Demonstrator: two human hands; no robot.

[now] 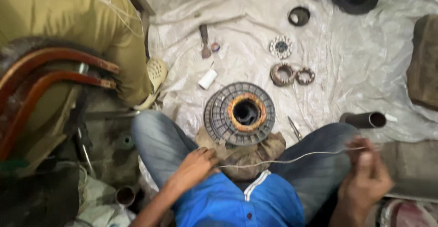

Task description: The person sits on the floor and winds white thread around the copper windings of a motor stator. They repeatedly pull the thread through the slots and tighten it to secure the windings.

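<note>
Both hands are on one thin pale string [292, 158]. The left hand [196, 165] has its fingers closed on one end of the string, low near the lap. The right hand [365, 172] pinches the other end, out by the right knee; it's a bit blurred, but the fingers look closed on the string. So the string runs nearly level from grip to grip, rising a little toward the right, its long axis going side to side across the lap.

Just beyond the middle of that line, farther from the body, sits a round ribbed motor part [239, 113] with an orange-brown winding ring around its dark centre hole. It rests on a lump of brownish cloth [248, 154]. The left hand is the closer one to it, almost touching the cloth.

Count: one string, one big motor part. Farther off on the white sheet [356, 71] lie three smaller wound rings [292, 69], one white spool [207, 79], one hammer [205, 40] and one dark pipe [365, 119].
</note>
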